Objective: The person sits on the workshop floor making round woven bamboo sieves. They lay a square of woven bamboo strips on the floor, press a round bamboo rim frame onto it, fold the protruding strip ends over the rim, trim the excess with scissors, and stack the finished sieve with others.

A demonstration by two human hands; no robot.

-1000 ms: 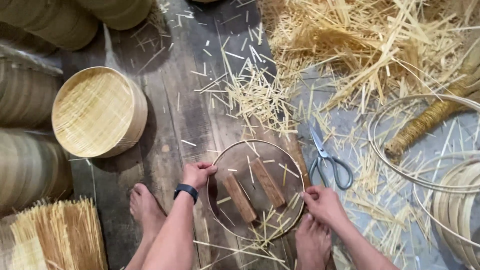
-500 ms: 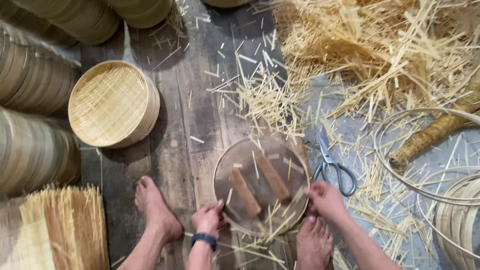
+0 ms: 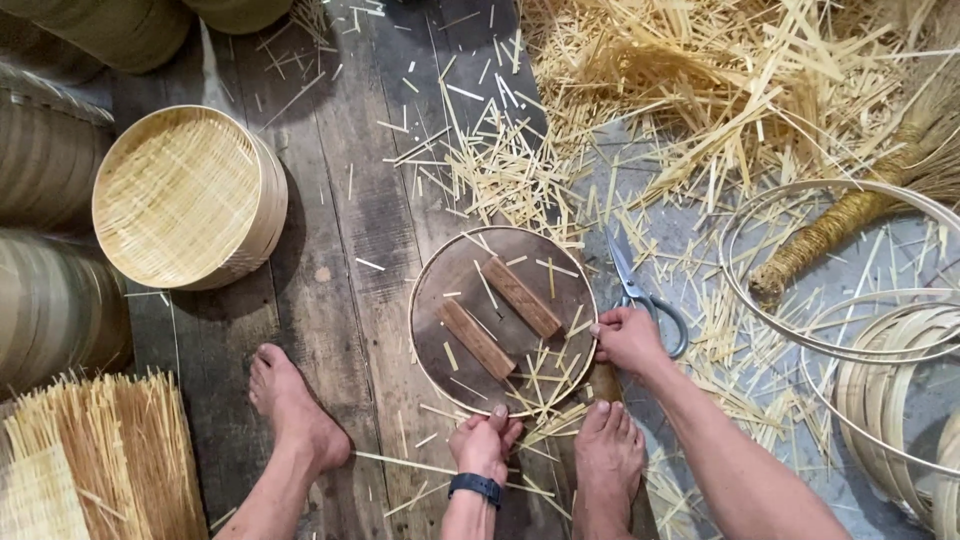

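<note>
A thin round bamboo hoop (image 3: 412,300) lies flat on the dark plank floor, ringing two short wooden blocks (image 3: 478,338) and loose bamboo slivers. My left hand (image 3: 484,441), with a black watch on the wrist, grips the hoop's near edge. My right hand (image 3: 628,340) holds the hoop's right edge, beside a pair of scissors (image 3: 640,295). My bare feet rest on the floor at either side of my left hand.
A finished woven bamboo steamer basket (image 3: 185,195) sits at left, with stacked baskets behind it. A bundle of bamboo strips (image 3: 105,455) lies at lower left. Piled bamboo shavings (image 3: 720,80) fill the upper right. Coiled bamboo bands (image 3: 850,330) lie at right.
My left hand has slid from the hoop's left side down to its near edge. The view has shifted, so the hoop sits nearer the middle. My right hand stays on the right edge.
</note>
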